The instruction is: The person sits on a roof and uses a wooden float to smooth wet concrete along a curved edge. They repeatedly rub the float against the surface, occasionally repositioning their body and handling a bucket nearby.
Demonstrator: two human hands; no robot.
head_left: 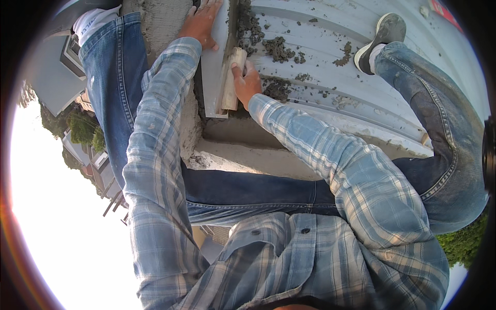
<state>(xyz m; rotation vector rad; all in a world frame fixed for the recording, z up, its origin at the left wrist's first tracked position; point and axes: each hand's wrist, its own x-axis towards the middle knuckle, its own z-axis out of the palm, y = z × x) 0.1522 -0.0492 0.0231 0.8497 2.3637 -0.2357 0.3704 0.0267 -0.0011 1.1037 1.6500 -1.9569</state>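
Note:
My left hand (200, 25) lies flat with spread fingers across the edge of the concrete ledge and the top of a long pale strip (213, 82). The strip runs along the ledge, and its near end shows a cut edge. My right hand (248, 84) grips a short, worn wooden block (232, 88), thumb on top and fingers over its right side. The block stands against the strip's right side. Grey wet mortar (279, 49) lies in crumbled lumps just right of my right hand.
Ribbed pale metal roofing (320, 51) spreads to the right, dotted with mortar. Rough concrete (160, 26) runs along the left, with a lower concrete ledge (248, 155) nearer me. My shoe (387, 36) rests on the roofing. Houses and trees (82, 126) lie far below at left.

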